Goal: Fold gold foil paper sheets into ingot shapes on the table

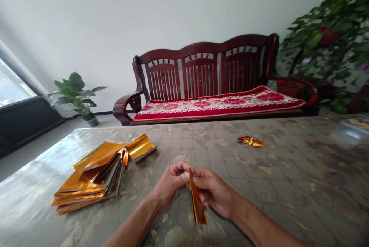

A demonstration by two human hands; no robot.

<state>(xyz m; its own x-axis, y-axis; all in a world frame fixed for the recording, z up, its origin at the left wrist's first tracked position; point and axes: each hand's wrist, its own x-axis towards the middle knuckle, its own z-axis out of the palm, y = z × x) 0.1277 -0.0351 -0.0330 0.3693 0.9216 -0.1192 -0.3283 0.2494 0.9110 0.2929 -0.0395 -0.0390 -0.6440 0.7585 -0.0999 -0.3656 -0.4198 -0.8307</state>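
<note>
Between my two hands is a narrow folded strip of gold foil paper, its lower end pointing toward me just above the table. My left hand pinches its far end between thumb and fingers. Close beside it, my right hand grips the same paper along its right side. To the left lies a stack of gold foil sheets, some fanned out at angles. One curled gold sheet rests by the stack's far right corner. A folded gold foil piece sits farther back on the right.
The patterned table carries all of this. A clear plastic box stands at its far right. Beyond the table are a dark wooden bench with a red floral cushion, a potted plant and a leafy plant.
</note>
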